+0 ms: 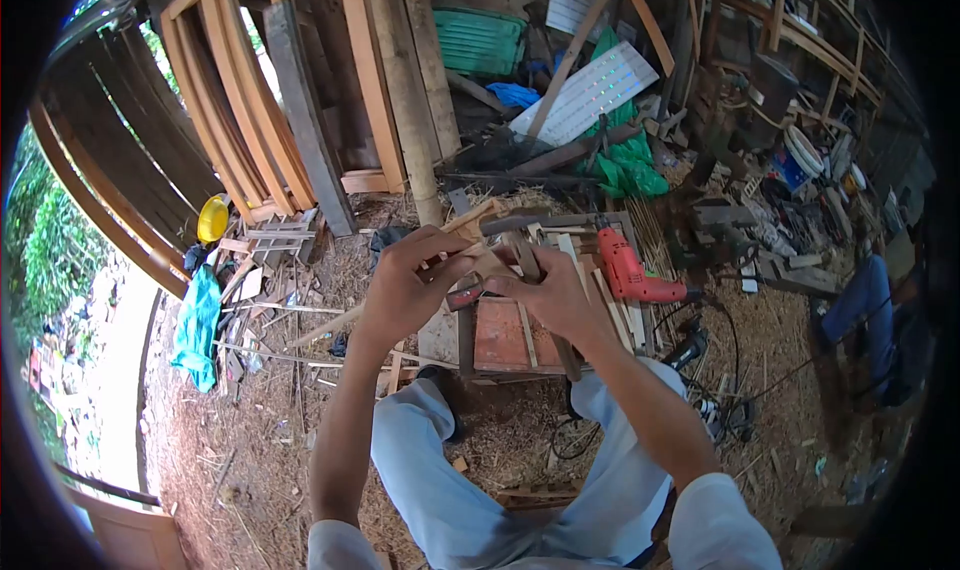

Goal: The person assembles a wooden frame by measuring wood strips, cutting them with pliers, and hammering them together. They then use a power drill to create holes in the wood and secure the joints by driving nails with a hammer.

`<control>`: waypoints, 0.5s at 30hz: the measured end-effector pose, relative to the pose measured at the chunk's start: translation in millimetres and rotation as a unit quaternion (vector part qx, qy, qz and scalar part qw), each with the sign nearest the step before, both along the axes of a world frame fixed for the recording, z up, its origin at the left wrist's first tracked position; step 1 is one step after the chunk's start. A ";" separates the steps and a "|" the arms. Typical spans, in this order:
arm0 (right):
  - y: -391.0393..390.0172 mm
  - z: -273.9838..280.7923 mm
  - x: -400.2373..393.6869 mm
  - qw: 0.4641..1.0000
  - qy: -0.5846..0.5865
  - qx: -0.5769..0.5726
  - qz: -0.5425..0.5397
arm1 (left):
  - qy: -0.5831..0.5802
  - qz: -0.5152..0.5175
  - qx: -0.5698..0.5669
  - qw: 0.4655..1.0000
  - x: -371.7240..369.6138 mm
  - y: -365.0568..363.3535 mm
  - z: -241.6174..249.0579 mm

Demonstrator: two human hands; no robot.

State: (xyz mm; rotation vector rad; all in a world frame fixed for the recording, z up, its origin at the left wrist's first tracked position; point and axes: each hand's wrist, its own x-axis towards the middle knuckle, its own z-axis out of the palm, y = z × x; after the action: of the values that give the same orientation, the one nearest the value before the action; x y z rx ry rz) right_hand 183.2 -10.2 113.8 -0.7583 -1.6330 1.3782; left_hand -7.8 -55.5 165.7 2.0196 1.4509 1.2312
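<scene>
Both of my hands are raised in front of me over a low work surface. My left hand [420,275] is closed, fingers bent, at a thin tan piece [488,261] that looks like wood or sandpaper. My right hand [556,292] is closed around a brownish wooden stick [522,254] and meets the tan piece from the other side. Just below the fingers is a small dark and red object [465,293], too small to name. Under the hands lies a reddish-brown board [503,335]. A red power drill [635,270] rests to the right of my right hand.
Several wood strips [600,305] lie beside the drill, and a black cord [737,345] runs down on the right. Wooden frames [235,100] lean at the back left. Shavings cover the floor [260,450]. Another person's blue-trousered leg [858,305] shows at far right.
</scene>
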 end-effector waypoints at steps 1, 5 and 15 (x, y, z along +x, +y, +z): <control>2.4 -7.7 -1.9 1.000 0.007 0.003 -0.025 | -0.002 0.006 0.005 1.000 1.8 0.8 1.3; -2.8 7.4 6.3 0.995 -0.034 -0.024 -0.088 | -0.024 0.004 0.007 1.000 12.8 2.3 2.6; -2.1 -13.8 3.4 0.983 -0.048 0.040 -0.171 | -0.002 0.094 -0.034 0.995 27.6 12.1 -9.9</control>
State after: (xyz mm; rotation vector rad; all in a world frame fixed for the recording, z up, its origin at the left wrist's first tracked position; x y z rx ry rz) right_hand 186.6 -12.4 100.0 -1.0164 -1.5339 1.0390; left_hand 19.8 -43.4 155.8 1.8695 1.6887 1.2392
